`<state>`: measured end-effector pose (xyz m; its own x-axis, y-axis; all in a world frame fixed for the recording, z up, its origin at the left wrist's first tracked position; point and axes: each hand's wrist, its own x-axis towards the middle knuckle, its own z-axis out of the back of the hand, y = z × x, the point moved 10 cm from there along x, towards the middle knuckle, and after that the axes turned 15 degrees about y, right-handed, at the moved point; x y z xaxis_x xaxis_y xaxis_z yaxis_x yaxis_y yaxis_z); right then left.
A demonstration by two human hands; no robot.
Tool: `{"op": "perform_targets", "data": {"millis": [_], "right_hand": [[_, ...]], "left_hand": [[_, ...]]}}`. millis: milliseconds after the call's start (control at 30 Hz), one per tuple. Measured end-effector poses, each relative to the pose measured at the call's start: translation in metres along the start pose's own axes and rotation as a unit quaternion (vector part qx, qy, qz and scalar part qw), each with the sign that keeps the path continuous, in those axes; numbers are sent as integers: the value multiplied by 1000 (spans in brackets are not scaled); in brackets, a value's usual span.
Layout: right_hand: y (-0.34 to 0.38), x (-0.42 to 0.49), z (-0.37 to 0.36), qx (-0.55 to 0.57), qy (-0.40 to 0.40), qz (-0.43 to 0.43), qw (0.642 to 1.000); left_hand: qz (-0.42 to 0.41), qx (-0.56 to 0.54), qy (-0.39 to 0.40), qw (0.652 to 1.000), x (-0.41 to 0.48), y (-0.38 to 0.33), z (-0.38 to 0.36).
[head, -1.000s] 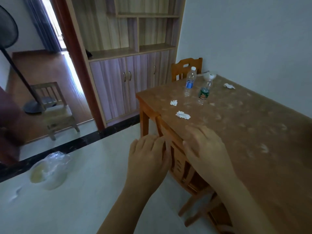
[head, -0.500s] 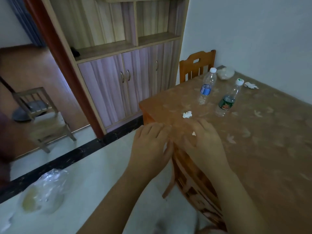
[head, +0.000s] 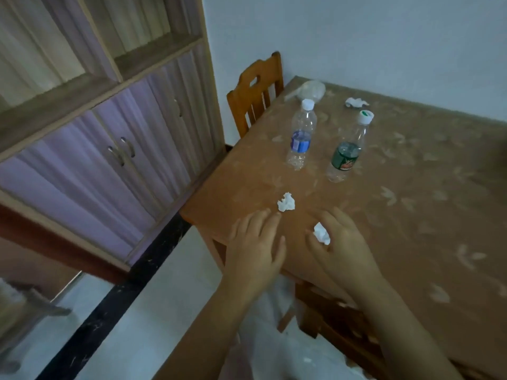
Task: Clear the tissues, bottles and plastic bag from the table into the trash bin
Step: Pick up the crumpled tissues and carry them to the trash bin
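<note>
A brown patterned table (head: 411,204) fills the right side. My right hand (head: 340,245) rests near its front corner, fingers curled around a crumpled white tissue (head: 321,233). My left hand (head: 256,242) lies open at the table's edge, fingertips just short of a second crumpled tissue (head: 286,202). Further back stand two clear plastic bottles, one with a blue label (head: 300,135) and one with a green label (head: 347,149). Behind them lie a third tissue (head: 355,102) and a clear plastic bag (head: 311,90) at the far corner.
A wooden chair (head: 256,91) stands at the table's far end against the wall. Another chair (head: 337,322) is tucked under the near edge below my arms. A cabinet with purple doors (head: 115,149) lines the left side. No trash bin is in view.
I have moved closer to the table and the view has swung right. My hands reached onto the tabletop and the right one closed on a tissue. The bag on the floor left the view.
</note>
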<state>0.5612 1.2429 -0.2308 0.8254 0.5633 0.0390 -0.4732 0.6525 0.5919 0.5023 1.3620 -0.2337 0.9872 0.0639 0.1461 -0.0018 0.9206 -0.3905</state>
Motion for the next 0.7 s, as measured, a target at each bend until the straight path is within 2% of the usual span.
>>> {"op": "perform_targets", "data": {"millis": [200,467,700], "right_hand": [[-24,41,-22,2,-2,-103,995],[-120,46,-46,-12,13,-208,978],[-178,54,-81,8,53,-220,974]], "left_hand": [[-72,1,41,997,64,41,-30],[-92,-20,160,982,123,54,-112],[-66,-15,216,974,155,72,-165]]}}
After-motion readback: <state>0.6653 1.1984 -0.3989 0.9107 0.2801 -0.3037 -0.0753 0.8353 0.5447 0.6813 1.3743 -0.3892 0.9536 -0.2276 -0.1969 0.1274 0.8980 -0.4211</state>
